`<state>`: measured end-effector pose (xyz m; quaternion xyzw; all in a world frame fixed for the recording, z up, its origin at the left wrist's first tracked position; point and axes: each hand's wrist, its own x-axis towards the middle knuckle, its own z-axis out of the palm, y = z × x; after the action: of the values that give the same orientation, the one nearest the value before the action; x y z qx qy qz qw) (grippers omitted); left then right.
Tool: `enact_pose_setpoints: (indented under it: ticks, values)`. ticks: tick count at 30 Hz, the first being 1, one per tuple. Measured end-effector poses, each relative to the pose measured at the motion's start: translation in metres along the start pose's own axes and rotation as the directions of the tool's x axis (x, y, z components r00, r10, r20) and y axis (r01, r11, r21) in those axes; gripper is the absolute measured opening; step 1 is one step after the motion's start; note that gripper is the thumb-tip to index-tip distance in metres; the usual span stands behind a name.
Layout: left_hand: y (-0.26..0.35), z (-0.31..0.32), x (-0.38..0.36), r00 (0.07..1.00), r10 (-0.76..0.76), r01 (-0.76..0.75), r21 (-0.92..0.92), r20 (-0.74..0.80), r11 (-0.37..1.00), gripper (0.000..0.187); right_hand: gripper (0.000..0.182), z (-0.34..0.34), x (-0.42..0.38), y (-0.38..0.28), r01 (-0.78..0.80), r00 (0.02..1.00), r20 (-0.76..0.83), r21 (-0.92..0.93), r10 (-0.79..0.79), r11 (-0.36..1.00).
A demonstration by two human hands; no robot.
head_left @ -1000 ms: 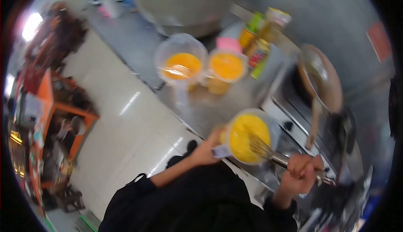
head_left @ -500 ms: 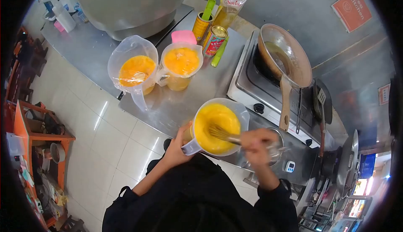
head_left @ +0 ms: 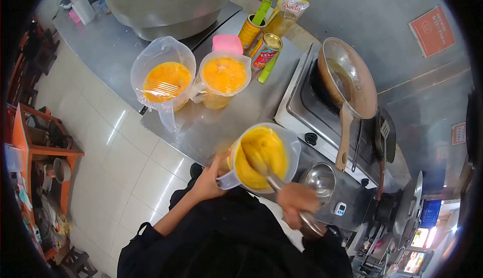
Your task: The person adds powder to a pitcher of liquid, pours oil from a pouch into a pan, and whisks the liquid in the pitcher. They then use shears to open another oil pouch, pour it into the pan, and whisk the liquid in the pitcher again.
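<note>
Your left hand (head_left: 207, 181) grips jug (head_left: 261, 158) | right hand (head_left: 297, 200) clenches whisk (head_left: 261, 163) | steel tabletop (head_left: 221, 122) | white tiled floor (head_left: 126, 147)

The left hand (head_left: 209, 181) grips the handle of a jug (head_left: 261, 158) over the near edge of the bench (head_left: 211, 127). The right hand (head_left: 297, 197), just right of it, holds a whisk (head_left: 266, 170) that reaches into the jug. Beyond the left hand stand two more jugs (head_left: 193, 79). Beyond those are cans (head_left: 257, 39). Beyond the right hand a pan (head_left: 347, 79) sits on the stove (head_left: 307, 104), with a small bowl (head_left: 318, 179) just beside that hand.
</note>
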<state>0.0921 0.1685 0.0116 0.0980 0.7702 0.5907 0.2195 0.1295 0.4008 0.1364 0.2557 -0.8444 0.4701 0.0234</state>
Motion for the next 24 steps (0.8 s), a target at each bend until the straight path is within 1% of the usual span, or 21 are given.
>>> enact_pose_setpoints:
  ticks: [2, 3, 5, 6, 7, 8, 9, 10, 11, 12, 13, 14, 15, 16, 17, 19, 20, 21, 22, 23, 24]
  values:
    - [0.0, 0.0, 0.004, 1.0, 0.011, -0.011, -0.02, -0.009, 1.0, 0.084, 0.017, -0.008, 0.023, -0.016, -0.201, 0.961, 0.224, 0.161, 0.162, 0.966]
    - [0.0, 0.003, 0.002, 1.0, 0.022, -0.023, -0.041, -0.017, 0.999, 0.08, 0.017, -0.022, 0.03, -0.038, -0.23, 0.973, 0.038, 0.225, 0.227, 0.947]
    - [0.002, 0.001, -0.001, 1.0, 0.013, -0.012, -0.042, 0.019, 0.999, 0.085, 0.017, -0.026, 0.03, -0.041, -0.241, 0.947, -0.142, 0.278, 0.288, 0.93]
    - [0.004, -0.002, 0.002, 0.999, 0.014, -0.012, -0.032, 0.047, 0.999, 0.09, 0.018, -0.012, 0.021, -0.022, -0.04, 0.969, -0.23, 0.216, 0.091, 0.976]
    - [0.002, -0.002, 0.005, 0.999, 0.026, -0.025, -0.03, 0.044, 0.999, 0.09, 0.019, 0.003, 0.013, -0.004, 0.167, 0.945, -0.304, 0.136, -0.119, 0.977]
    - [-0.004, 0.001, 0.006, 0.998, 0.069, -0.069, -0.036, 0.004, 0.997, 0.089, 0.02, 0.01, 0.011, 0.005, 0.359, 0.876, -0.36, 0.043, -0.321, 0.932]
    - [-0.007, 0.004, 0.005, 0.994, 0.104, -0.105, -0.043, -0.029, 0.993, 0.089, 0.02, 0.008, 0.018, 0.006, 0.356, 0.876, -0.361, 0.038, -0.32, 0.934]
    - [-0.006, 0.004, 0.005, 0.995, 0.101, -0.102, -0.048, -0.026, 0.994, 0.089, 0.021, 0.005, 0.029, 0.008, 0.239, 0.957, -0.188, 0.087, -0.22, 0.967]
    - [-0.003, 0.003, 0.006, 0.995, 0.09, -0.091, -0.027, -0.031, 0.996, 0.089, 0.023, 0.004, 0.033, 0.008, 0.11, 0.994, -0.004, 0.12, -0.11, 0.987]
    - [-0.001, 0.002, 0.004, 0.997, 0.074, -0.075, -0.007, -0.033, 0.997, 0.089, 0.026, -0.001, 0.035, -0.013, -0.076, 0.959, -0.265, 0.114, 0.104, 0.991]
    - [-0.002, 0.002, 0.0, 0.998, 0.061, -0.061, -0.013, -0.023, 0.998, 0.089, 0.025, -0.011, 0.035, -0.027, -0.081, 0.93, -0.32, 0.293, 0.178, 0.953]
    - [-0.002, 0.001, 0.002, 0.997, 0.07, -0.071, -0.045, -0.008, 0.996, 0.089, 0.024, -0.019, 0.035, -0.037, 0.031, 0.929, -0.345, 0.431, 0.133, 0.902]
    - [-0.001, 0.0, 0.004, 0.997, 0.082, -0.081, -0.077, 0.004, 0.994, 0.089, 0.023, -0.023, 0.031, -0.043, 0.244, 0.906, -0.423, 0.551, 0.015, 0.798]
    - [0.0, 0.0, 0.006, 0.996, 0.086, -0.086, -0.079, -0.006, 0.993, 0.089, 0.022, -0.017, 0.026, -0.037, 0.404, 0.87, -0.48, 0.558, -0.116, 0.725]
    - [0.0, -0.002, 0.006, 0.997, 0.075, -0.075, -0.079, 0.002, 0.994, 0.088, 0.021, -0.007, 0.018, -0.017, 0.463, 0.853, -0.479, 0.511, -0.208, 0.724]
    - [0.0, -0.003, 0.006, 0.998, 0.061, -0.06, -0.078, 0.016, 0.995, 0.088, 0.02, 0.008, 0.021, 0.021, 0.257, 0.961, -0.181, 0.319, -0.208, 0.912]
    - [-0.001, -0.002, 0.007, 0.999, 0.047, -0.047, -0.066, -0.008, 0.997, 0.087, 0.019, 0.009, 0.027, 0.029, 0.145, 0.989, -0.066, 0.346, -0.13, 0.927]
    - [-0.001, -0.001, 0.007, 0.999, 0.03, -0.032, -0.054, -0.03, 0.998, 0.086, 0.019, 0.003, 0.027, 0.031, 0.043, 0.999, -0.046, 0.419, -0.026, 0.907]
    - [0.0, -0.001, 0.005, 0.999, 0.025, -0.026, -0.056, -0.029, 0.998, 0.086, 0.017, -0.001, 0.028, 0.008, -0.043, 0.941, -0.273, 0.491, 0.201, 0.87]
    - [0.003, -0.003, 0.004, 1.0, 0.027, -0.027, -0.045, -0.017, 0.999, 0.086, 0.017, -0.005, 0.028, -0.01, -0.046, 0.94, -0.272, 0.494, 0.204, 0.869]
    - [0.005, -0.003, 0.005, 0.999, 0.031, -0.032, -0.037, -0.01, 0.999, 0.085, 0.023, -0.011, 0.028, -0.024, 0.135, 0.943, -0.325, 0.57, 0.072, 0.811]
